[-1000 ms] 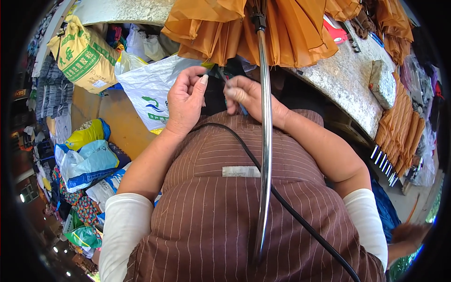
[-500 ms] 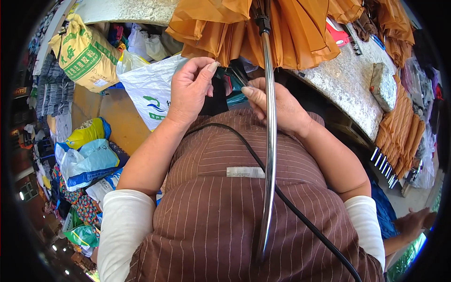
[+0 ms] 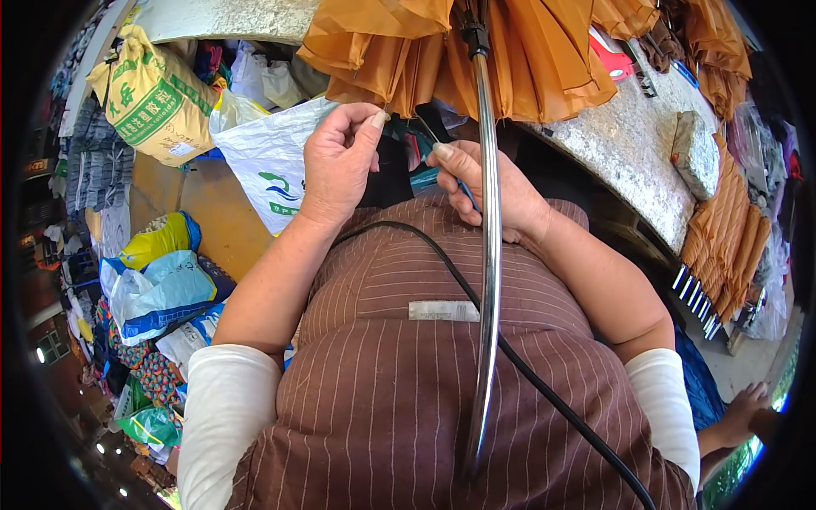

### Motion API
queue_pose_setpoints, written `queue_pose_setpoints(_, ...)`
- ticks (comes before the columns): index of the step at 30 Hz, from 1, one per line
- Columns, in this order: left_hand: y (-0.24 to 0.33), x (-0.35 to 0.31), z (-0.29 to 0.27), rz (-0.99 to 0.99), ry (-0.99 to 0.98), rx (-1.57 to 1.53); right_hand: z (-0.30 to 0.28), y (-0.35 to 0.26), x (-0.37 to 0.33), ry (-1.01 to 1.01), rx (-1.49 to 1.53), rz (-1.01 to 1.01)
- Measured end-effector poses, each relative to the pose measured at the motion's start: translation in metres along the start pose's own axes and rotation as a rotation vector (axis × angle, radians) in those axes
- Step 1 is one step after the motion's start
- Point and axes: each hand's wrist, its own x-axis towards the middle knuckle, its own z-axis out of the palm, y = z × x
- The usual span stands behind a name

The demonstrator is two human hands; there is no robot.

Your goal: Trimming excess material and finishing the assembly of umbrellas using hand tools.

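Note:
An orange-brown umbrella (image 3: 527,68) hangs partly folded at the top, and its curved metal shaft (image 3: 490,280) runs down in front of my apron. My left hand (image 3: 342,161) is closed in a pinch by the canopy's lower edge; whatever lies between thumb and finger is too small to make out. Behind the shaft, my right hand (image 3: 497,183) grips a slim tool with a thin metal tip and a blue handle (image 3: 468,195). That tip points up and left toward the canopy edge, apart from my left fingers. The shaft partly covers my right hand.
A pale worn tabletop (image 3: 625,140) at the right bears a stone block (image 3: 695,157). More folded orange umbrellas (image 3: 722,229) lie beyond it. Sacks (image 3: 157,98) and plastic bags (image 3: 161,289) crowd the left. A black cord (image 3: 544,387) crosses my apron. Another person's hand (image 3: 744,416) shows lower right.
My right hand has turned slightly, so the tool's blue handle now shows and its tip points further up. My left hand has barely shifted. The other person's hand has moved.

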Motion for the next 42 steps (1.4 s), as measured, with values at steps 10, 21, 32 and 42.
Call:
queue_pose_setpoints(10,-0.003,-0.001,0.005,-0.091,-0.017,-0.072,-0.002,0.002,0.006,-0.022,0.093,-0.007)
queue_pose_setpoints(21,-0.003,-0.002,0.011,-0.371,-0.046,-0.383,-0.008,-0.021,-0.014,0.098,-0.953,-0.336)
queue_pose_setpoints(32,-0.017,-0.001,0.010,-0.494,-0.133,-0.683,0.018,-0.052,-0.003,0.239,-1.458,-0.285)
queue_pose_setpoints(42,-0.020,-0.001,0.005,-0.510,-0.236,-0.636,0.003,-0.038,-0.014,0.182,-1.286,-0.332)
